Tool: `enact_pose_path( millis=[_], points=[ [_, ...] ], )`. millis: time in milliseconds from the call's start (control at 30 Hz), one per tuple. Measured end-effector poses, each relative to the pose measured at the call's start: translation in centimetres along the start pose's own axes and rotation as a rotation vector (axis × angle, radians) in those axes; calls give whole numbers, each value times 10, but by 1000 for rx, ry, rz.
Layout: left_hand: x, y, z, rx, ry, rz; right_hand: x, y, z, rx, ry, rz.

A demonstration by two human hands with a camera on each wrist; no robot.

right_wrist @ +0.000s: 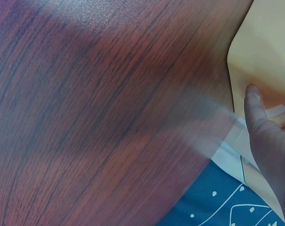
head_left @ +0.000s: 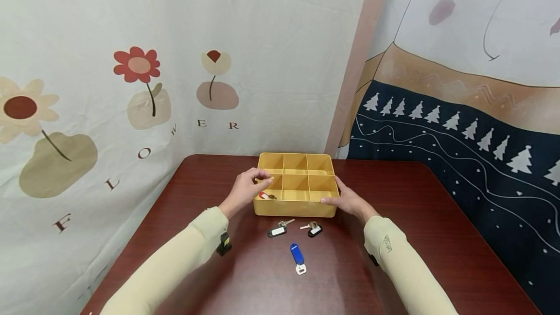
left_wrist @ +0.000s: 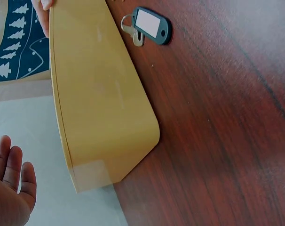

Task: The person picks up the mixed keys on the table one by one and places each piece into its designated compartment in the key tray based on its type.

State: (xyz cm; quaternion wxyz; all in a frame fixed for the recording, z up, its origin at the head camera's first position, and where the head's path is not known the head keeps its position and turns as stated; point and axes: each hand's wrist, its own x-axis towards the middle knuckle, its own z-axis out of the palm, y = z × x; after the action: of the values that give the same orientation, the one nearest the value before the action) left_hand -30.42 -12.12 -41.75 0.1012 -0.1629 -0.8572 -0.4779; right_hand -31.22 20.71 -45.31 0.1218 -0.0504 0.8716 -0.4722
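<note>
A yellow divided storage box [head_left: 295,208] stands on the table, split into several compartments. My right hand [head_left: 347,200] grips its right front corner, with the thumb [right_wrist: 254,96] against the front wall. Over the front left compartment is my left hand [head_left: 249,186], fingers loosely bent and nothing visible in them; the left wrist view shows the fingers [left_wrist: 13,167] apart. Below it, a key with a red tag [head_left: 264,196] lies inside that compartment. In front of the box lie a dark-tagged key [head_left: 277,231], a black-tagged key [head_left: 314,230] and a blue-tagged key [head_left: 297,255].
The dark red wooden table [head_left: 210,179] carries the box near its far edge. Behind it hangs a pale cloth printed with flowers [head_left: 271,62], and at the right a dark blue one with white trees [head_left: 437,145].
</note>
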Motion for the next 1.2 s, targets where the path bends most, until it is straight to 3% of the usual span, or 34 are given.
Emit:
enact_pose_path(
  millis=[367,700,1200],
  points=[
    [-23,2,3,-58,-60,6,0,-1,0,4,-3,0],
    [-42,-3,16,-79,-100,27,0,-1,1,-14,2,-6],
    [-66,-27,43,-14,-199,55,0,-1,1,-24,1,-3]
  ],
)
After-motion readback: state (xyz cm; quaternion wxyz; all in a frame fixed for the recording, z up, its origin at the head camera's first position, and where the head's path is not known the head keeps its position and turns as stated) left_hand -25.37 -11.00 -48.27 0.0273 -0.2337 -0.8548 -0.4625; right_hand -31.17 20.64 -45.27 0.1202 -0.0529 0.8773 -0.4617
